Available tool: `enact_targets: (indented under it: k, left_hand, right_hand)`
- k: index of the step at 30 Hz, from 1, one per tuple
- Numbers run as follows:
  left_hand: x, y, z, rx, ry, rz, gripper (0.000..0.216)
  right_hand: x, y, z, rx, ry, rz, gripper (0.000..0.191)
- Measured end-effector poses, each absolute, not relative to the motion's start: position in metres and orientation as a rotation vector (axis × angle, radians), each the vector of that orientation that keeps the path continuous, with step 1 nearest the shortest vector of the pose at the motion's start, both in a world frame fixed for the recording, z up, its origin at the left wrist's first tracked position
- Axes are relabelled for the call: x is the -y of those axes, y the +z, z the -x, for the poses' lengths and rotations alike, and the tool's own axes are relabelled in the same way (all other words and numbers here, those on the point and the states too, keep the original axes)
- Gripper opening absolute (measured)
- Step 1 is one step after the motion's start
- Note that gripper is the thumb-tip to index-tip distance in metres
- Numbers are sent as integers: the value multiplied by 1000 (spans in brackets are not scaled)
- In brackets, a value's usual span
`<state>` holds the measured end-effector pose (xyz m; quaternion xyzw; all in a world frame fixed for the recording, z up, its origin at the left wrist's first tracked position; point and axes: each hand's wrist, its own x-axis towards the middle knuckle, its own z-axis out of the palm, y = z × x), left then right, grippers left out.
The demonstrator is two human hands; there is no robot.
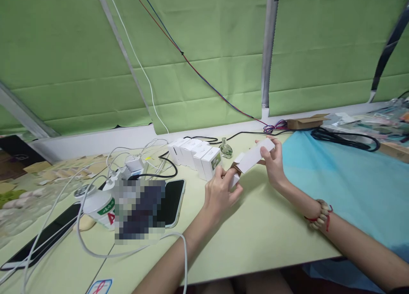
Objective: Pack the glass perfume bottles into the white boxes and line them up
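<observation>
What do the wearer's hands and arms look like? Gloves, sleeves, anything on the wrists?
No gloves on the left hand or right hand. Right wrist: bracelet of chunky, pale beige beads with a red cord. Left wrist: nothing worn. Both forearms uncovered where visible; a dark scrap at the lower right corner may be a sleeve edge.

Matt paperboard, glossy glass and creased cloth.
Centre: open carton [255, 157], smooth matt paperboard; small bottle [226, 149], clear glossy glass. Left of centre: smartphone [172, 202], glossy screen. Top: curtain [211, 81], creased matt cloth. Bottom: tabletop [255, 234], smooth.
</observation>
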<state>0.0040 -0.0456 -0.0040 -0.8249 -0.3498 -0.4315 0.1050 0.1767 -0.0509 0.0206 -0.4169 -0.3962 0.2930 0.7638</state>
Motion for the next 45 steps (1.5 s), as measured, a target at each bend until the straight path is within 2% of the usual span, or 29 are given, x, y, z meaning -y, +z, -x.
enact_targets:
  k: [4,16,23,30,37,45]
  left_hand:
    - [42,-4,-3,965,-1228,2344,15]
    - [45,4,-3,865,-1212,2220,8]
    - [44,0,-2,897,-1168,2210,8]
    - [41,-1,1,922,-1134,2281,19]
    - [46,3,-1,801,-1127,2264,8]
    - [41,-3,0,774,-1132,2301,22]
  right_hand:
    - [51,20,-176,893,649,878,62]
    - [50,17,-176,964,689,870,64]
    - [50,8,-175,1029,692,827,68]
    - [50,6,-173,1001,710,863,72]
    - [50,3,-174,1063,622,827,64]
    - [50,4,-175,1067,593,846,60]
